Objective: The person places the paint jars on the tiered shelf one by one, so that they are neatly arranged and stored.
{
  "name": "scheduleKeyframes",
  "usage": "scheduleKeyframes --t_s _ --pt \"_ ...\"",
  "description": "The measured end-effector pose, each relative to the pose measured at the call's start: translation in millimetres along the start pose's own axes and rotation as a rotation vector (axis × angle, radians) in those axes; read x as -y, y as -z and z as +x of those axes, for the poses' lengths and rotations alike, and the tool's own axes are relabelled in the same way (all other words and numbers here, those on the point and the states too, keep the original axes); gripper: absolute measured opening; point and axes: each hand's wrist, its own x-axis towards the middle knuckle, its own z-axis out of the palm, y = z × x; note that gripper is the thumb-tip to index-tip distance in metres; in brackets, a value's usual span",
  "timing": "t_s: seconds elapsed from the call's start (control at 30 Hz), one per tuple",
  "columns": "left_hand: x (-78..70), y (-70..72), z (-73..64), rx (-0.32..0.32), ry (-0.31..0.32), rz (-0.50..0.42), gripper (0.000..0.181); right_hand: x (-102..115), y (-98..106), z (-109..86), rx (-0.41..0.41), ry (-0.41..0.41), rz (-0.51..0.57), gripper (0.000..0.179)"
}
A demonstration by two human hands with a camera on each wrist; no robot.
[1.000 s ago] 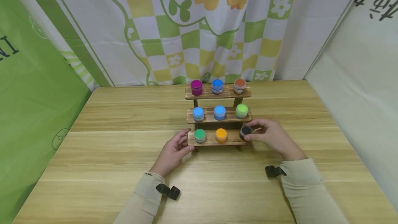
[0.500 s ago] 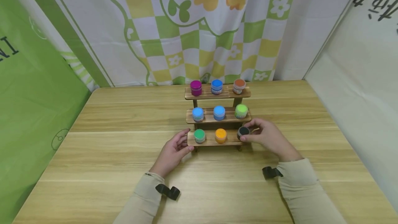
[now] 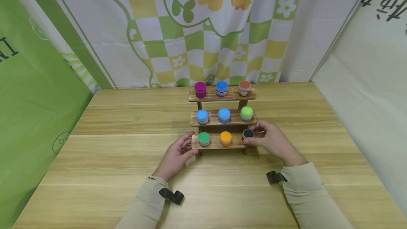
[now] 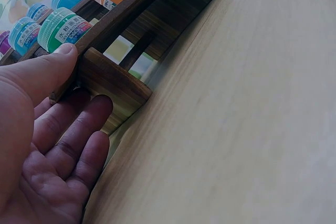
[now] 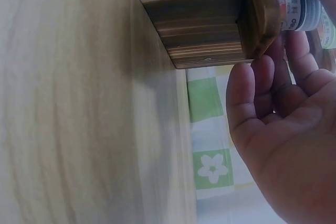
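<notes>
A three-tier wooden display rack stands on the table, bearing small paint jars in rows. My left hand holds the left end of the bottom tier. In the left wrist view its thumb lies on the shelf edge beside a green jar, with the fingers curled below. At the bottom tier's right end, my right hand pinches a black-lidded paint jar between thumb and fingers. The right wrist view shows that jar upright at the shelf's end, partly cut off. An orange jar sits mid-tier.
On the middle tier are two light blue jars, one of them the left jar, and a lime jar. Purple, blue and rust-orange jars line the top tier. A patterned curtain hangs behind the table.
My right hand has shifted slightly left with the black-lidded jar, bringing it further in along the bottom tier. The left hand stays at the rack's left end.
</notes>
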Motion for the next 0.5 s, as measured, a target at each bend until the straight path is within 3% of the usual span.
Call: scheduleKeyframes --t_s 0.3,0.5 --pt "0.5 -0.4 0.6 0.004 -0.001 0.003 0.062 2.0 -1.6 -0.1 -0.003 -0.028 0.022 0.047" --pt "1.2 -0.4 0.5 0.006 -0.008 0.004 0.063 0.4 1.0 -2.5 0.011 0.002 0.021 0.048"
